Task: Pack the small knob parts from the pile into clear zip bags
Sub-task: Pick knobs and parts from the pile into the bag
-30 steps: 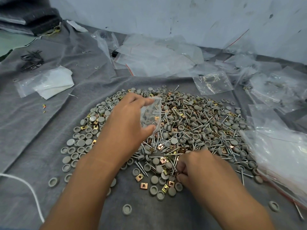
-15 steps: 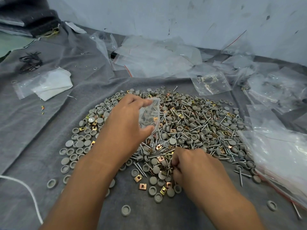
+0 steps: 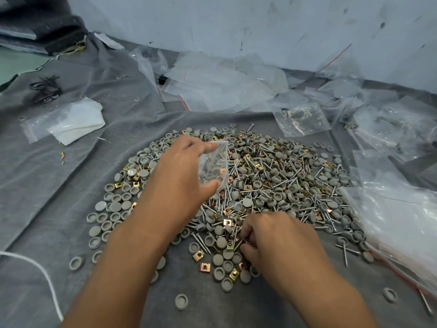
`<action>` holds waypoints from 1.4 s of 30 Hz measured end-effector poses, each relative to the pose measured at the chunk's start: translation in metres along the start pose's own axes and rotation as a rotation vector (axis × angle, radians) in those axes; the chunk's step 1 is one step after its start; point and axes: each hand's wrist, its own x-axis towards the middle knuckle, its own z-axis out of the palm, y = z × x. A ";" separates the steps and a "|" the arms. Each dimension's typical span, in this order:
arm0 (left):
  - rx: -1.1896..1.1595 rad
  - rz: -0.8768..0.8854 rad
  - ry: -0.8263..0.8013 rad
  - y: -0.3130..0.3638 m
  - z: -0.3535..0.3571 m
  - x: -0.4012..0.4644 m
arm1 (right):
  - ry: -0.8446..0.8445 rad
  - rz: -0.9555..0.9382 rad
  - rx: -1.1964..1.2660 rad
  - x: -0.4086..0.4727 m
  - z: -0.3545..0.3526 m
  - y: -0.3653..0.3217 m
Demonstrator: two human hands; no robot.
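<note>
A wide pile of small parts (image 3: pixel 272 181) lies on the grey cloth: grey round caps, silver screws and brass-coloured square clips. My left hand (image 3: pixel 179 176) hovers over the pile's left half and pinches a small clear zip bag (image 3: pixel 216 164) between thumb and fingers, its mouth held open; a few parts show inside. My right hand (image 3: pixel 272 240) is at the pile's near edge with its fingers curled down among the parts. What they pinch is hidden under the fingers.
Empty clear zip bags (image 3: pixel 224 86) are heaped along the back by the wall. More bags (image 3: pixel 397 216) lie at the right edge. A bag with white sheets (image 3: pixel 68 121) and a clump of black clips (image 3: pixel 46 88) lie at the left. A white cord (image 3: pixel 45 278) crosses the near left.
My right hand has crept left and forward along the pile's near edge, fingers working in the parts. My left hand holds the bag in nearly the same place.
</note>
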 end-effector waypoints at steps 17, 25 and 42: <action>0.011 0.018 0.001 -0.001 0.001 0.001 | -0.085 -0.061 -0.013 0.006 -0.009 0.011; 0.002 0.023 0.001 0.000 0.000 0.000 | -0.039 -0.105 0.152 0.009 -0.013 0.027; -0.029 0.059 -0.031 0.001 0.001 0.000 | 0.570 -0.190 0.821 0.052 -0.016 -0.015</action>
